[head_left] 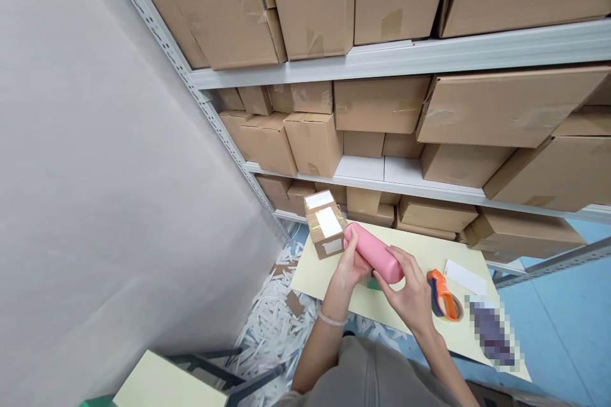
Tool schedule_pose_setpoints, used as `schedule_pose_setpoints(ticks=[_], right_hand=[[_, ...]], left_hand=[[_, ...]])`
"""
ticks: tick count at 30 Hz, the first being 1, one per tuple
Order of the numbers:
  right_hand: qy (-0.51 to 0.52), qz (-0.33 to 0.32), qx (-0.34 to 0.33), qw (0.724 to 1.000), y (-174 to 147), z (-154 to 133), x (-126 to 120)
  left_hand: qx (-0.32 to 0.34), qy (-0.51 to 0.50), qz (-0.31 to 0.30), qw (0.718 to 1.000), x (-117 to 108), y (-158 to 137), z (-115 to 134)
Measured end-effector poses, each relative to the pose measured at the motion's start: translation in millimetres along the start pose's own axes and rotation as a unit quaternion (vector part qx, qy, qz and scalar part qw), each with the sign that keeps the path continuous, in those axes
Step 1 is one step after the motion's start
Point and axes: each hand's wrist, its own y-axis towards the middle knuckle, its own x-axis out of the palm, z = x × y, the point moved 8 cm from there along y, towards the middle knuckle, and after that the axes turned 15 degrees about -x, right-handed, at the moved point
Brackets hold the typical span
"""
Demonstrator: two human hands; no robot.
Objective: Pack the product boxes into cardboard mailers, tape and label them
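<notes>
A pink cylinder with rounded ends, like a bottle (373, 250), is held slantwise above the pale table. My left hand (352, 265) is closed around its far left end, with the thumb on top. At the near right end, the fingers and thumb of my right hand (408, 286) grip it from the side. A bit of something green (375, 283) shows below the bottle, mostly hidden. Just beyond my left hand stands a taped cardboard box (326, 227) with white labels. To the right of my right hand lies an orange tape dispenser (443, 296).
The pale yellow table (468, 337) also bears a white slip (465, 276) and a blurred dark item (494, 332). Behind it, a metal shelf (382, 57) is stacked with cardboard boxes. White paper scraps (267, 318) cover the floor at left, near a grey wall (119, 172).
</notes>
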Motion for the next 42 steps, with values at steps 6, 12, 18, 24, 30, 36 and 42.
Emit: schedule_pose_setpoints(ticks=[6, 12, 18, 24, 30, 36, 42], right_hand=[[0.247, 0.176, 0.255, 0.918, -20, 49, -9], [0.586, 0.113, 0.474, 0.647, -45, 51, 47], [0.644, 0.073, 0.454, 0.611, -54, 48, 80], [0.616, 0.034, 0.407, 0.674, -53, 45, 88], [0.575, 0.023, 0.378, 0.725, -44, 50, 73], [0.543, 0.026, 0.307, 0.781, -26, 49, 40], [0.296, -0.015, 0.08, 0.952, 7, 18, -1]], left_hand=[[-0.005, 0.082, -0.133, 0.988, 18, -2, -1], [0.106, 0.214, -0.187, 0.953, 28, -15, 1], [0.194, 0.453, -0.138, 0.859, 54, -51, 4], [0.334, 0.656, -0.054, 0.674, 68, -76, -9], [0.363, 0.623, -0.059, 0.691, 66, -80, -4], [0.26, 0.309, -0.061, 0.913, 40, -60, 14], [0.049, 0.091, -0.105, 0.989, 27, -24, -20]])
